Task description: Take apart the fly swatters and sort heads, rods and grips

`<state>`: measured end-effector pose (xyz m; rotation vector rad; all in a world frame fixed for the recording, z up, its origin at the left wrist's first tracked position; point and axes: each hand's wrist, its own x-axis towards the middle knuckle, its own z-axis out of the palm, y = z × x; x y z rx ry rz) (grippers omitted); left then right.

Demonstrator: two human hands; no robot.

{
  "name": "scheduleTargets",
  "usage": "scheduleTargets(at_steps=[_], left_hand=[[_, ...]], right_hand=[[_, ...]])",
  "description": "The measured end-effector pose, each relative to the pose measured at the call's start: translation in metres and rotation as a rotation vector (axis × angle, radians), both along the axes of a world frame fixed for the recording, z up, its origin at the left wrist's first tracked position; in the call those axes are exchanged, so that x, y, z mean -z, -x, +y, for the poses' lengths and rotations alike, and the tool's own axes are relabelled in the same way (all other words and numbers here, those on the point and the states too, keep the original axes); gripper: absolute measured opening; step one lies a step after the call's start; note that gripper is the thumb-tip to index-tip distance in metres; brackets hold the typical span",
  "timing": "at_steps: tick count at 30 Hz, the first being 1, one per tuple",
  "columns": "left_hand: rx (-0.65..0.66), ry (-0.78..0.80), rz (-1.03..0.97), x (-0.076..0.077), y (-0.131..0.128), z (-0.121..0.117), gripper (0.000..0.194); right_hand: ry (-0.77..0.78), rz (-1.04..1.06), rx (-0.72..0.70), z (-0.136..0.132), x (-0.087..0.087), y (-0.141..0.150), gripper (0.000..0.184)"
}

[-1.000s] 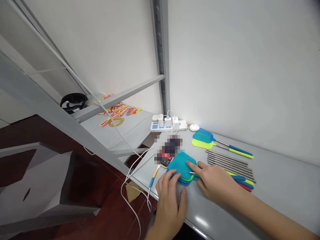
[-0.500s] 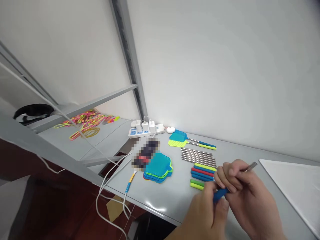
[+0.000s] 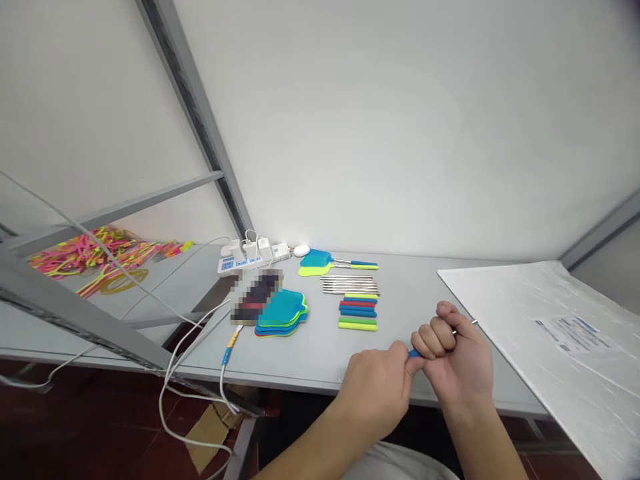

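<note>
Both hands meet low in the middle of the view, over the front of the grey table (image 3: pixel 320 353). My right hand (image 3: pixel 453 363) is a fist round a thin metal rod (image 3: pixel 467 325) whose tip sticks out to the right. My left hand (image 3: pixel 383 390) pinches the blue handle sleeve (image 3: pixel 415 354) at the rod's other end. To the left lie several loose coloured handle sleeves (image 3: pixel 358 312), a row of bare metal rods (image 3: pixel 347 285), a stack of swatter heads (image 3: pixel 281 313) and two finished fly swatters (image 3: pixel 330 261).
A white power strip (image 3: pixel 250 257) with chargers and cables sits at the back by a blurred-out object (image 3: pixel 256 297). A large white sheet (image 3: pixel 550 333) lies at the right. Coloured bands (image 3: pixel 100 253) are heaped on the left table. A grey frame post (image 3: pixel 200 127) slants up.
A second ago both hands were at the stack of swatter heads. They have since come right, each closed on one end of the rod with its blue sleeve. The view has swung right.
</note>
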<state>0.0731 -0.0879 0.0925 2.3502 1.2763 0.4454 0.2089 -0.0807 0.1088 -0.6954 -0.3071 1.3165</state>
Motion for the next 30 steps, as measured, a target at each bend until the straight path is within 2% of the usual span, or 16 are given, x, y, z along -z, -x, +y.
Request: scheduleTargets(at_steps=[2,3,6,7,8,9,10,11,15,17,20,23,26,30], left_hand=[[0.077,0.183,-0.141,-0.004,0.006,-0.009,0.042],[0.131,0.367,-0.236,-0.004,0.010,-0.013,0.045],[0.311,1.126,-0.494,-0.002,0.027,-0.025,0.049],[0.361,1.323,-0.533,-0.001,0.033,-0.029,0.050],[0.399,1.444,-0.554,0.000,0.038,-0.032,0.051],[0.426,1.482,-0.555,0.000,0.041,-0.036,0.051],[0.433,1.433,-0.536,-0.001,0.044,-0.039,0.051],[0.412,1.285,-0.491,-0.002,0.044,-0.042,0.051],[0.115,0.379,-0.273,0.000,0.031,-0.049,0.042],[0.011,0.153,-0.249,0.007,0.016,-0.048,0.029],[-0.016,0.053,-0.258,0.021,-0.004,-0.041,0.019],[-0.021,0.093,-0.277,0.028,-0.014,-0.028,0.023],[-0.008,0.198,-0.340,0.025,-0.015,-0.009,0.033],[0.107,0.483,-0.436,0.020,-0.011,0.024,0.048]], right_hand=[[-0.030,-0.004,-0.003,-0.013,0.003,0.001,0.013],[-0.031,-0.004,-0.017,-0.021,0.003,0.002,0.015],[-0.028,0.014,-0.071,-0.045,0.002,0.009,0.020],[-0.034,0.019,-0.087,-0.052,0.001,0.012,0.020],[-0.043,0.020,-0.100,-0.059,0.001,0.014,0.020],[-0.054,0.018,-0.107,-0.064,0.001,0.017,0.020],[-0.067,0.011,-0.102,-0.067,0.002,0.019,0.020],[-0.083,0.000,-0.075,-0.069,0.003,0.020,0.019],[-0.130,-0.036,0.145,-0.059,0.011,0.020,0.015],[-0.144,-0.039,0.204,-0.051,0.013,0.018,0.013],[-0.161,-0.052,0.206,-0.039,0.011,0.012,0.011],[-0.137,-0.057,0.137,-0.023,0.007,0.003,0.011],[-0.070,-0.026,0.059,0.003,0.010,-0.004,0.004],[0.000,0.073,-0.030,0.047,0.016,0.000,0.034]])
